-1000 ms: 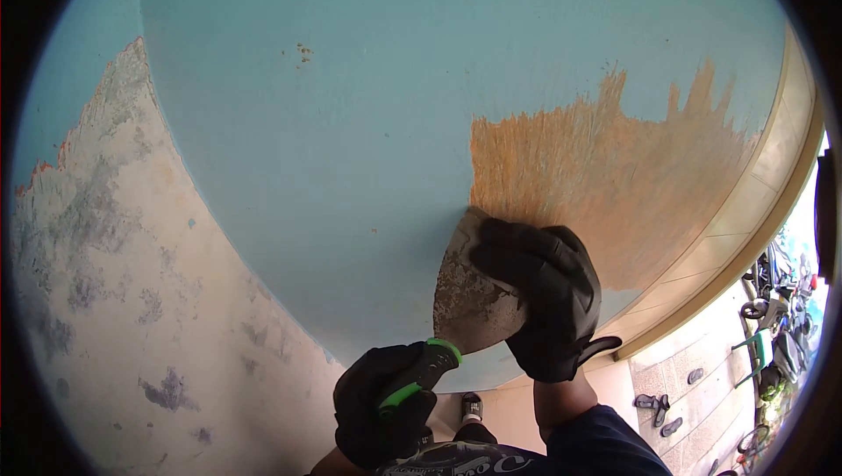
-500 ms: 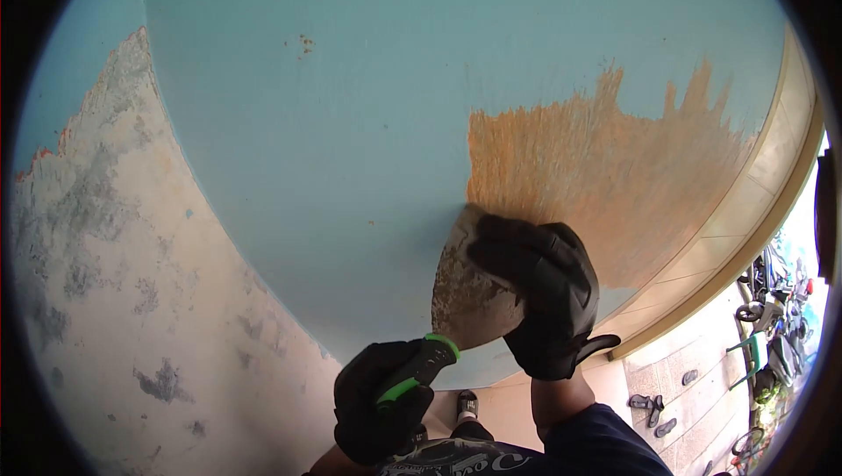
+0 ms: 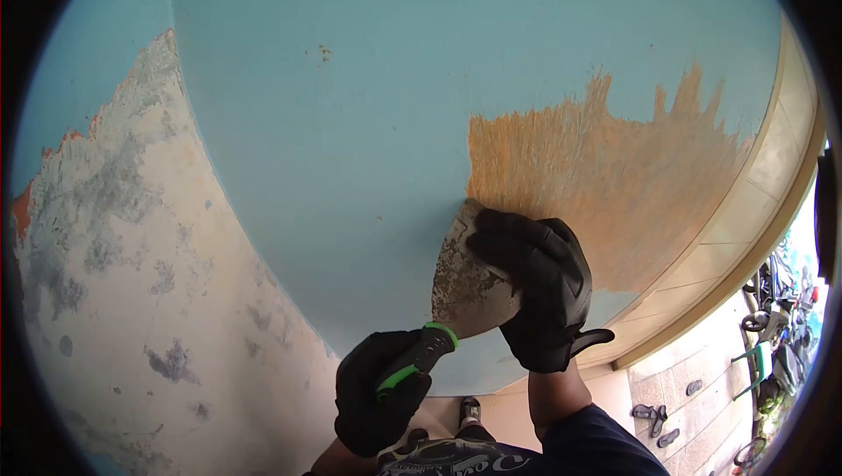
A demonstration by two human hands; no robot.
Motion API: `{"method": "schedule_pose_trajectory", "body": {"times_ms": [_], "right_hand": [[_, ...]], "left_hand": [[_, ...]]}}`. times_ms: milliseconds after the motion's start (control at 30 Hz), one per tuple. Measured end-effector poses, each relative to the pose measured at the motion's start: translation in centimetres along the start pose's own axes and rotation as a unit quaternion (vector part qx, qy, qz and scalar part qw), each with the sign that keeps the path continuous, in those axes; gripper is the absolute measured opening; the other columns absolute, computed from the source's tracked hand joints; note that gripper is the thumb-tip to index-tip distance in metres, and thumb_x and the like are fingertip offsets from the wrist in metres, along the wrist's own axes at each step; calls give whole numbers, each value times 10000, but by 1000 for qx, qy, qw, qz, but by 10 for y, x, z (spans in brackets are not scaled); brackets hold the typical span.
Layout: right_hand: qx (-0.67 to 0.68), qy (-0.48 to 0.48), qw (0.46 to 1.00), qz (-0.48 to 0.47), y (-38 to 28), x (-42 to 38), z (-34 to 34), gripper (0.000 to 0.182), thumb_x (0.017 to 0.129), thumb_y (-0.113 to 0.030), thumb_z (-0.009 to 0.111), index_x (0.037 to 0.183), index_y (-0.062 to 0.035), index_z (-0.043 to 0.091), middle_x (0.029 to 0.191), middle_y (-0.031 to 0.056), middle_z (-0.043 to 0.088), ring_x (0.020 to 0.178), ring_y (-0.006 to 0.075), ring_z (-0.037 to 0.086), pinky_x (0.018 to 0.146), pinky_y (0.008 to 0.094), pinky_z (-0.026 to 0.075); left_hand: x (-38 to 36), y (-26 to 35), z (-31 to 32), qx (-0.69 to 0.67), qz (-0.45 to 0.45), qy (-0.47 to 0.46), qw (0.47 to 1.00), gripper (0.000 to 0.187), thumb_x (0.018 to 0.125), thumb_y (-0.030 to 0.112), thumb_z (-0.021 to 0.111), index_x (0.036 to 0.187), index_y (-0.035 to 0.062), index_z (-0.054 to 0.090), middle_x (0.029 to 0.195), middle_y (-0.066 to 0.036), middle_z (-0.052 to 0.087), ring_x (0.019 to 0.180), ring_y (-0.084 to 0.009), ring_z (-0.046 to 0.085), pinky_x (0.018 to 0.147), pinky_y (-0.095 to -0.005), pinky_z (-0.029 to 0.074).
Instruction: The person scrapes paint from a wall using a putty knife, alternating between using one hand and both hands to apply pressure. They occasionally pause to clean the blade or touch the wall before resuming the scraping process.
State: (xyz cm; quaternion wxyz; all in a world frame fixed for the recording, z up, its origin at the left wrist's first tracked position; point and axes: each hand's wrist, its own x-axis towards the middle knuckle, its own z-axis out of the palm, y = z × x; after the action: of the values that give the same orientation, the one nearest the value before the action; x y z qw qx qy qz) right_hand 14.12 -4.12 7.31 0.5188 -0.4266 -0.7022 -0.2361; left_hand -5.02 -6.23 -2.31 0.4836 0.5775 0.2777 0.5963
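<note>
A wide putty knife [image 3: 469,287] with a stained metal blade and a black-and-green handle lies against the light blue wall [image 3: 316,143]. In its black glove, my left hand [image 3: 381,393] is closed around the handle. My right hand [image 3: 539,287], also in a black glove, grips the blade from the right, its fingers pressed together over the upper part; its thumb is hidden. The blade's top edge meets the lower left corner of a scraped, orange-brown patch [image 3: 596,160]. What lies behind the blade and the right hand is hidden.
At the left, an adjoining wall [image 3: 193,292] shows bare, mottled white and grey plaster. A beige tiled border [image 3: 693,265] edges the blue wall at the right. Beyond are sandals [image 3: 656,419], a green chair [image 3: 756,366] and several motorbikes [image 3: 776,309]. My shoe [image 3: 470,410] shows below.
The view has shifted slightly, so the left wall sits farther right. The putty knife and both hands sit slightly higher in view; both grips look the same.
</note>
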Motion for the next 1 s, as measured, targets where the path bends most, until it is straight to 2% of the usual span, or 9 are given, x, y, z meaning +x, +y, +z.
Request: {"method": "schedule_pose_trajectory", "body": {"times_ms": [133,333,433,567,633,733,867,967,1000], "right_hand": [[-3,-7,1000,-5,-1,5,1,217,671,-108,701,881,-63,736,997,108,726,872,268,667,756,355,521],[2,45,999,26,-9,0,11,210,689,-111,695,889,-62,737,994,114,724,875,274,670,760,366,525],[6,53,998,36,-9,-8,16,208,697,-114,692,893,-62,738,996,116,723,875,275,672,766,368,525],[-3,44,999,21,-8,-1,13,197,709,-110,687,894,-66,739,1004,113,723,887,273,671,773,369,523],[2,47,998,39,-9,-4,18,201,707,-110,686,897,-69,740,1005,110,722,890,273,671,774,369,521],[0,48,997,61,-10,-9,16,210,704,-109,687,904,-76,742,1004,105,722,890,275,669,776,367,518],[-1,55,998,30,-10,-3,17,225,700,-111,689,916,-75,742,1007,106,722,886,276,667,786,365,515],[4,63,997,55,-8,-15,24,218,702,-106,686,909,-67,740,1007,108,722,893,274,671,787,367,515],[4,67,996,54,-7,-12,24,218,702,-106,686,909,-67,740,1007,108,722,893,274,671,787,367,515]], "left_hand": [[4,11,-7,19,13,-16,1000,318,797,141,660,1048,-47,607,811,-50,649,581,-35,494,506,-199,388],[12,26,-8,2,-54,39,998,342,831,230,671,1013,-56,626,748,-50,633,512,-41,450,449,-215,322],[14,25,-10,-4,7,27,1000,369,840,264,674,1005,-63,630,750,-63,632,509,-44,444,443,-214,311],[11,19,-13,1,-16,33,999,386,838,276,672,1016,-64,626,745,-71,626,505,-51,443,435,-219,307],[15,27,-14,-7,17,48,999,398,837,285,667,1025,-62,616,754,-79,620,500,-58,447,429,-220,313],[12,16,-19,-28,-63,16,997,393,835,280,667,1033,-54,608,768,-86,619,502,-66,461,430,-217,331],[20,27,-22,-29,7,35,999,441,838,305,669,1077,-59,602,791,-107,629,498,-73,466,431,-220,343],[12,10,-25,-33,-68,31,997,471,844,326,670,1093,-67,597,801,-115,629,489,-78,461,430,-224,348],[15,6,-29,-36,-30,0,999,467,848,322,674,1090,-70,596,807,-115,624,484,-83,457,432,-224,350]]}}
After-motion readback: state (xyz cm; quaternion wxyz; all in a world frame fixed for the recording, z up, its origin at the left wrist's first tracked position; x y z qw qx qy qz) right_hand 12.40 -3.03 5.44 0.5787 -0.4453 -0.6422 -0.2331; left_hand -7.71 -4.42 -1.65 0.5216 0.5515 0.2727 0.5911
